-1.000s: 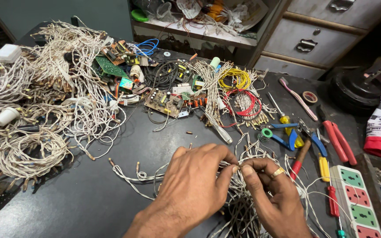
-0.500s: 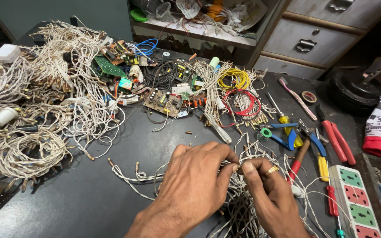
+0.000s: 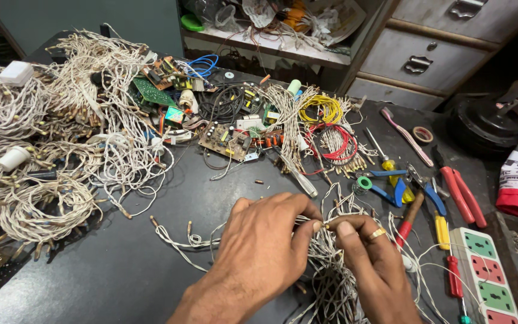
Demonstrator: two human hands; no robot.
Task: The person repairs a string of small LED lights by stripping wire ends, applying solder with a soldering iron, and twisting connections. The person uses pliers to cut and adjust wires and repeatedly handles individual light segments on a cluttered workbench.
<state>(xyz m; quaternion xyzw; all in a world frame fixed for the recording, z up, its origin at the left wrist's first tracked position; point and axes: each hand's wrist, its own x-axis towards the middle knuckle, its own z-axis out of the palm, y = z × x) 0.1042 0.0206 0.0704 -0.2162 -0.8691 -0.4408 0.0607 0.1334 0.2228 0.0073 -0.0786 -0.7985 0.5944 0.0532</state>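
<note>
White light-string wire (image 3: 325,282): tangled bundle at near bench (image 3: 121,264) edge, below both hands. Left hand (image 3: 265,252) and right hand (image 3: 370,264) fingers pinched shut on one small bulb lead between them. Advice: grip close to the joint, keep strands separated, pull gently. Pliers (image 3: 460,192) lie to the right.

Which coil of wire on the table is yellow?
The yellow coil at the back, just above the red coil. The tangles at left are whitish, and the coil near the boards is black.
</note>
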